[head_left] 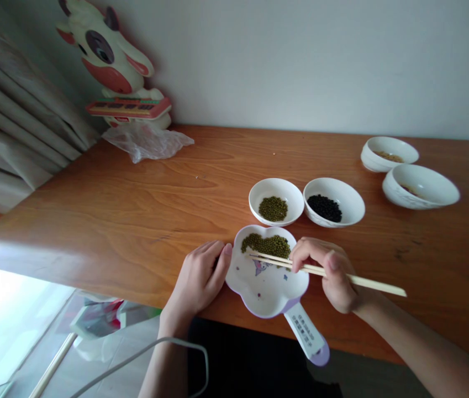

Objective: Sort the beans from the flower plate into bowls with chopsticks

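Note:
My right hand (331, 271) grips a pair of wooden chopsticks (367, 283), their tips close together over the purple-rimmed, flower-shaped dish (267, 301). Green mung beans (269, 245) lie along the far side of this dish, beside the tips; I cannot make out a bean between them. My left hand (200, 275) rests on the table with its fingers curled in, the thumb at the dish's left rim. Just beyond the dish stand a white bowl (258, 197) holding mung beans and another white bowl (353, 207) holding black beans.
Two more white bowls (433, 188) (373, 157) with a little food inside stand at the back right. At the far left, a cow toy with a keyboard (130, 108) stands behind a crumpled plastic bag (147, 145). A grey cable (147, 349) crosses below my left wrist.

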Tool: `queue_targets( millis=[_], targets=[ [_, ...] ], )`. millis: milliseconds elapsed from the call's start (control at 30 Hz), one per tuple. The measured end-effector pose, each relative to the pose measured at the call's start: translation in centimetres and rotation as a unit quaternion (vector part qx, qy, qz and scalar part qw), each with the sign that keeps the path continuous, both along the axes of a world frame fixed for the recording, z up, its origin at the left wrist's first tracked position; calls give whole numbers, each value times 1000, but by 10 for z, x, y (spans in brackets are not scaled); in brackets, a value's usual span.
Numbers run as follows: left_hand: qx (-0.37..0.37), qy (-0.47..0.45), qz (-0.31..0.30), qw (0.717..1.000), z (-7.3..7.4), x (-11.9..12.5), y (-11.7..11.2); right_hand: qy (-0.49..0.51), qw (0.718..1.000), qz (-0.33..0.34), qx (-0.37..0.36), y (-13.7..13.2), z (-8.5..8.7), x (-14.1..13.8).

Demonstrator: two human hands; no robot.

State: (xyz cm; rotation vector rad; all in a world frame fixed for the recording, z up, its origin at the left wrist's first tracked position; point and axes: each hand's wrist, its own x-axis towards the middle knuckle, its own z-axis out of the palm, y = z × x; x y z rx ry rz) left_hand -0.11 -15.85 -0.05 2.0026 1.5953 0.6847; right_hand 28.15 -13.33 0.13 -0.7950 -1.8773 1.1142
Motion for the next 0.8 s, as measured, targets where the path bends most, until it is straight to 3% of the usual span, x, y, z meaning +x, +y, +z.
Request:
queue_targets(
  millis=[800],
  targets=[
    [-2, -10, -2, 1000, 2, 0, 0, 25, 998, -12, 49, -1, -5, -2]
  ],
)
